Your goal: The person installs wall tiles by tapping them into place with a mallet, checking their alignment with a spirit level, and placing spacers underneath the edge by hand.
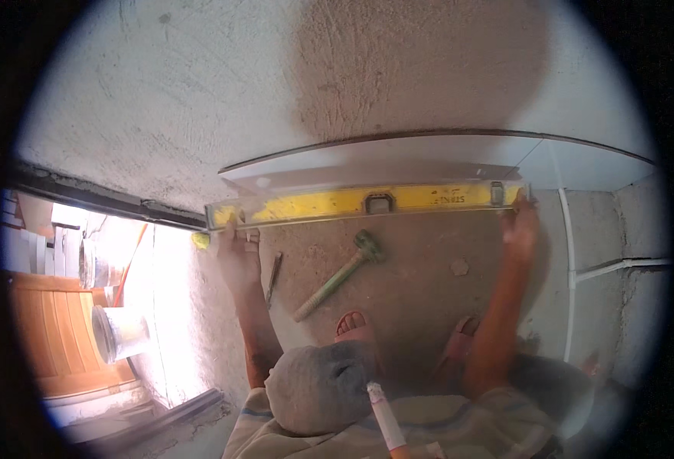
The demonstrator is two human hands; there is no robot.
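A long yellow spirit level (pixel 314 203) lies crosswise in front of me, along the foot of a light tile (pixel 398 157) at the wall. Its left end is gripped by my left hand (pixel 237 243), whose fingers are slightly blurred. At the other end, my right hand (pixel 519 220) has its fingers on the level beside the end vial. On the floor between my arms rests a mallet (pixel 341 279) with a worn green handle, its head toward the level. Left of it lies a thin dark tool (pixel 274 277), too small to identify.
A doorway on the left opens to a bright area with a white bucket (pixel 121 334) and a wooden panel (pixel 69 325). White pipe-like strips (pixel 569 260) run along the right. My sandalled feet (pixel 354 325) are close behind the mallet. A cigarette (pixel 385 417) shows low in view.
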